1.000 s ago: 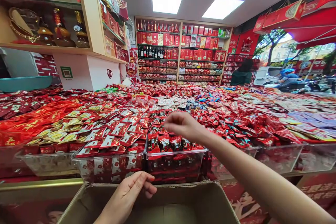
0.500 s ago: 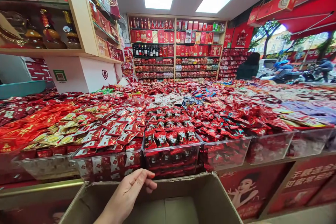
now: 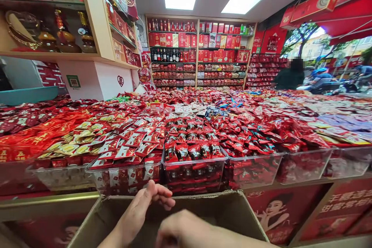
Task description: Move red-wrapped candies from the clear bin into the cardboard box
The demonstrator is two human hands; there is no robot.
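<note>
An open cardboard box (image 3: 249,214) stands at the bottom of the view, against the counter front. My left hand (image 3: 145,204) is over the box near its far rim, palm turned inward, fingers stretched and thumb apart. I see nothing in it. Lower and to the right, my right hand (image 3: 181,225) is over the box, bent downward; motion blurs it and its fingers are mostly hidden. Just beyond the box sits a clear plastic bin (image 3: 193,164) of small red-and-black wrapped sweets (image 3: 194,150). To its left is a bin of red-and-white packets (image 3: 136,139).
More clear bins (image 3: 255,170) of wrapped sweets line the counter. Shelves with bottles and red boxes (image 3: 174,40) fill the back wall. A cabinet (image 3: 95,19) overhangs at left. A person in dark clothing (image 3: 289,76) stands at the back right, near the street.
My right hand has come into view from the lower right, over the box. My left hand's thumb has lifted and its fingers have opened. The view has shifted slightly left.
</note>
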